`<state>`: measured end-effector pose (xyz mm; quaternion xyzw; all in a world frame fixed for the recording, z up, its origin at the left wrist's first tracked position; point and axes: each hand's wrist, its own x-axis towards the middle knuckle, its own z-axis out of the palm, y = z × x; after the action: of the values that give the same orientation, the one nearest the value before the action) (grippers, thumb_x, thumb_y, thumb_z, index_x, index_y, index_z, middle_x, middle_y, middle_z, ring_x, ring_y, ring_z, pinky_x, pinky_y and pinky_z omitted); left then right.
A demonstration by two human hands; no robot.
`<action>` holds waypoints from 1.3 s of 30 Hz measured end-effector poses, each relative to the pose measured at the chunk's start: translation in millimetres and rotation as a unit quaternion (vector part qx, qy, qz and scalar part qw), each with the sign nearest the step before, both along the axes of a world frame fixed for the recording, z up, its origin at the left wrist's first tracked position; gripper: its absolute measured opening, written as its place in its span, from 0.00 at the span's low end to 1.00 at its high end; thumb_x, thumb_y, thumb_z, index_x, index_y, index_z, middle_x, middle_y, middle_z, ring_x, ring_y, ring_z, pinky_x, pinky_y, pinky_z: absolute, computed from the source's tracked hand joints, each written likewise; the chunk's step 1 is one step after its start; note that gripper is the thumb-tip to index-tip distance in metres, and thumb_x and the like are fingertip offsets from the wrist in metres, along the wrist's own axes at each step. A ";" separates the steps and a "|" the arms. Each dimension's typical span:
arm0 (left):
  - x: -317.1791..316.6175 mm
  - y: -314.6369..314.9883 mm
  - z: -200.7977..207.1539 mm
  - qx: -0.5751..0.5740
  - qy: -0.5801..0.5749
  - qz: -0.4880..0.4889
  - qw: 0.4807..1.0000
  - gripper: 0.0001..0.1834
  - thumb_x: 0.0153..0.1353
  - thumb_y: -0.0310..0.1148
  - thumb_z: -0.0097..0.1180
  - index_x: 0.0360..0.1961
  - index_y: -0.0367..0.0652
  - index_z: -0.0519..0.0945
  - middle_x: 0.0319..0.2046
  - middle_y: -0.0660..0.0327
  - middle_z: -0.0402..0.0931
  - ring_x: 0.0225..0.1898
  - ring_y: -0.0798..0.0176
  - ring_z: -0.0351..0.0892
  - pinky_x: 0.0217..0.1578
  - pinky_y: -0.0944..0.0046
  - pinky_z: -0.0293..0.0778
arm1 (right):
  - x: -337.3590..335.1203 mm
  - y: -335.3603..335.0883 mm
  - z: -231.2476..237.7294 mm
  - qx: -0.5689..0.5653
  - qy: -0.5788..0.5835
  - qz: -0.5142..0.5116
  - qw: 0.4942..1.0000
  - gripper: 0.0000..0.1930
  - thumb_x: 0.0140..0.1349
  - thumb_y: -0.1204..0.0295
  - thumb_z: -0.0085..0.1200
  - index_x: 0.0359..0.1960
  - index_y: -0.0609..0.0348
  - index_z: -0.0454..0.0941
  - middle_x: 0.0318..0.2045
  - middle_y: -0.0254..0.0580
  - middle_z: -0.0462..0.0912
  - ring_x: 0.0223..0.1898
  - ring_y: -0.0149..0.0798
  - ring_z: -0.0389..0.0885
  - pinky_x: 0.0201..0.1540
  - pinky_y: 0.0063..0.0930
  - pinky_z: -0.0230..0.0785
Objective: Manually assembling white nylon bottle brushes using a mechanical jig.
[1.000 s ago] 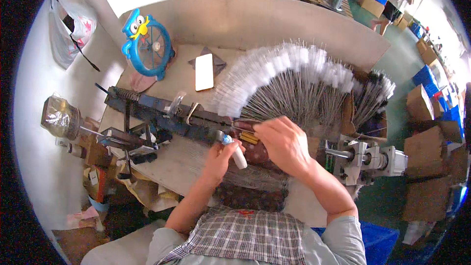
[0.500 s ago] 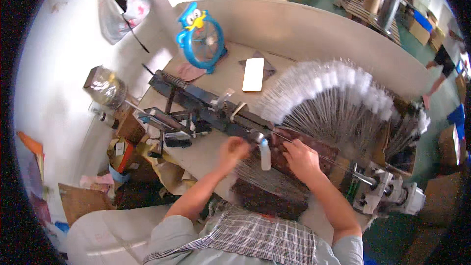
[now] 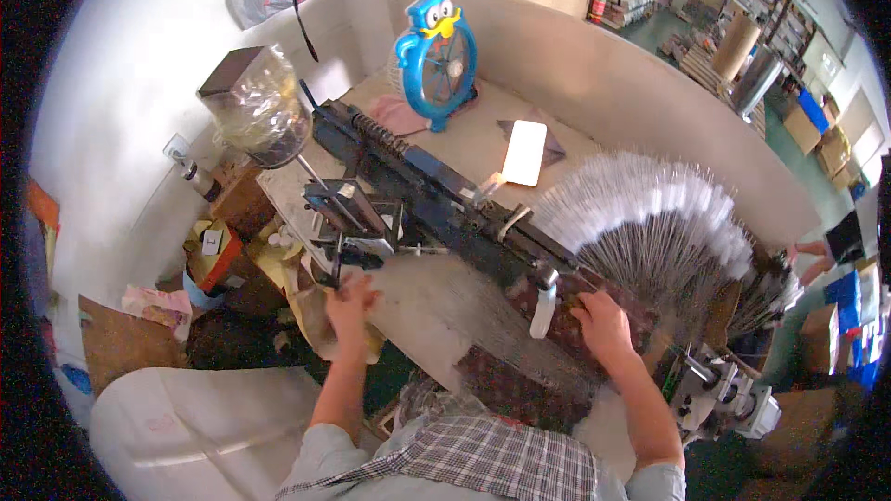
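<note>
My left hand (image 3: 349, 308) is held low beside a black lever (image 3: 329, 275) under the machine's metal bracket, its fingers apart and slightly blurred, holding nothing I can see. At the near end of the long black machine (image 3: 422, 190), my right hand (image 3: 605, 327) has its fingers pinched together on a thin metal wire, of which only a short bit shows. Between the hands, a white tube-shaped piece (image 3: 544, 313) hangs from the machine's end. Thin loose wires (image 3: 520, 334) lie in a bundle over a dark brown cloth (image 3: 506, 385) in front of me.
A fan of wire-stemmed brushes with white bristles (image 3: 650, 199) spreads at the right. Behind the machine are a blue fan with a duck face (image 3: 439, 60) and a white-screened phone (image 3: 525, 153). A motor unit (image 3: 729, 394) sits at the right edge. Another person's leg (image 3: 813, 264) shows far right.
My left hand has moved left, from the machine's near end to beside the black lever. My right hand stays by the machine's end. The whole view has shifted a little.
</note>
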<state>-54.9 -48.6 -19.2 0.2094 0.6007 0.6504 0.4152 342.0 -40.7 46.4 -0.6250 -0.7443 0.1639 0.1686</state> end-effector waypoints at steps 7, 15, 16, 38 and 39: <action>62.7 44.0 38.2 -0.097 -0.274 -0.170 0.942 0.23 0.55 0.48 0.56 0.42 0.40 0.73 0.27 0.63 0.76 0.27 0.65 0.76 0.29 0.65 0.72 | 0.9 1.0 4.9 -0.033 0.003 0.007 0.999 0.14 0.55 0.67 0.55 0.41 0.59 0.74 0.36 0.49 0.75 0.40 0.53 0.75 0.41 0.43 0.69; 59.6 54.9 22.0 -0.103 -0.242 -0.174 0.949 0.15 0.55 0.43 0.57 0.33 0.42 0.76 0.26 0.64 0.75 0.26 0.67 0.75 0.28 0.65 0.72 | -4.2 -7.1 17.2 -0.007 0.020 0.007 1.000 0.12 0.51 0.78 0.55 0.39 0.63 0.75 0.33 0.51 0.75 0.37 0.55 0.75 0.39 0.39 0.68; 62.1 53.7 25.4 -0.103 -0.242 -0.162 0.951 0.13 0.55 0.41 0.57 0.33 0.42 0.76 0.26 0.63 0.75 0.25 0.68 0.74 0.27 0.65 0.71 | -3.3 -9.5 21.5 -0.010 0.026 0.018 0.999 0.13 0.50 0.79 0.54 0.40 0.63 0.75 0.33 0.51 0.75 0.38 0.54 0.75 0.39 0.39 0.69; 282.5 4.9 78.3 0.034 -0.122 -0.437 0.890 0.10 0.62 0.33 0.51 0.36 0.37 0.79 0.27 0.64 0.77 0.23 0.77 0.70 0.25 0.76 0.67 | 63.8 -34.7 77.2 -0.008 0.211 -0.106 0.972 0.13 0.50 0.73 0.59 0.38 0.61 0.80 0.29 0.45 0.80 0.29 0.37 0.78 0.34 0.26 0.69; 283.9 4.3 76.5 0.040 -0.108 -0.440 0.890 0.10 0.63 0.33 0.51 0.36 0.37 0.79 0.27 0.64 0.77 0.23 0.77 0.69 0.25 0.76 0.66 | 65.0 -36.8 76.4 -0.007 0.214 -0.106 0.971 0.13 0.50 0.73 0.59 0.38 0.61 0.80 0.29 0.45 0.80 0.29 0.37 0.78 0.34 0.26 0.69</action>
<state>229.1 -44.3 57.3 0.3971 0.3716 0.4431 0.7126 406.9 -77.6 122.8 -0.6516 -0.6195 0.2807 0.3359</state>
